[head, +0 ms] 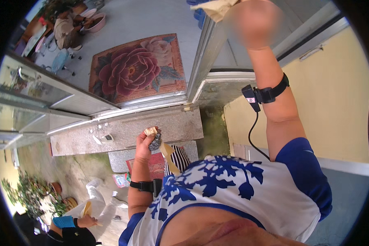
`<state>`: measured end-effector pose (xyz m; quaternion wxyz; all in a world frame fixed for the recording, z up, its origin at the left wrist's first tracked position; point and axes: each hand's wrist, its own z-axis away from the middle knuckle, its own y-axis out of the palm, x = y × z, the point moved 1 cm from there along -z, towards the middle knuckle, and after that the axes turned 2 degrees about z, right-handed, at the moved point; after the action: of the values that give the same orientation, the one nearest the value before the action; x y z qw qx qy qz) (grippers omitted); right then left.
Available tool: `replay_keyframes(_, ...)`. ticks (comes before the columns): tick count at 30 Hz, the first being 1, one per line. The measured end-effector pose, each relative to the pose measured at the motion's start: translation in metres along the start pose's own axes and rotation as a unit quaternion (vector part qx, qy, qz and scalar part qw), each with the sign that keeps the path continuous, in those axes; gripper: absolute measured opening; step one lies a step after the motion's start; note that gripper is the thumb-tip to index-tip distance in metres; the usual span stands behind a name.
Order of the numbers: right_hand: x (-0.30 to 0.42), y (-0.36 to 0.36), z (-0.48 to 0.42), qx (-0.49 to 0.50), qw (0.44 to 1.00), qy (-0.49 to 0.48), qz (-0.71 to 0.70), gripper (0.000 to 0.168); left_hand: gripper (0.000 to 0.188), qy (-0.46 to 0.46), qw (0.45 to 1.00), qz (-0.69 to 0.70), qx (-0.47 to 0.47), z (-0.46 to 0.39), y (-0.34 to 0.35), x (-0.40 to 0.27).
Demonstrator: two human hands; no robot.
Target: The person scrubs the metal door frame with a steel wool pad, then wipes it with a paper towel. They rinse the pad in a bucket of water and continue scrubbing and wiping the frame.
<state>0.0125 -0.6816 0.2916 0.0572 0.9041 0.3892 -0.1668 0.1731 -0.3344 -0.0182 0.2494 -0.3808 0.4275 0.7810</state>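
My left hand is closed around a dark grey speckled wad and a small pale piece, too small to identify. A cream strip hangs beside the wad, over striped black-and-white fabric. My right arm reaches up along the metal door frame. At its end my right hand is blurred, with its fingers hidden; a cream cloth sticks out from it at the upper left, seemingly held.
A stone step bears a small white-rimmed object. Beyond the threshold lies a flowered mat. One person is by a pink basin; another person's hand holds cream material at lower left. Potted plants stand left.
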Motion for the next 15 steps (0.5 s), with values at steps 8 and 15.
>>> replay_keyframes(8, 0.019, 0.023, 0.110, 0.051, 0.994, 0.015, -0.092, 0.022, 0.030, -0.059, 0.992, 0.077, -0.083, 0.054, 0.030, 0.126)
replay_keyframes(15, 0.040, 0.025, 0.215, 0.108, 0.986, 0.012, -0.130, 0.030, 0.025, -0.027, 0.981, 0.131, -0.142, 0.085, 0.022, 0.155)
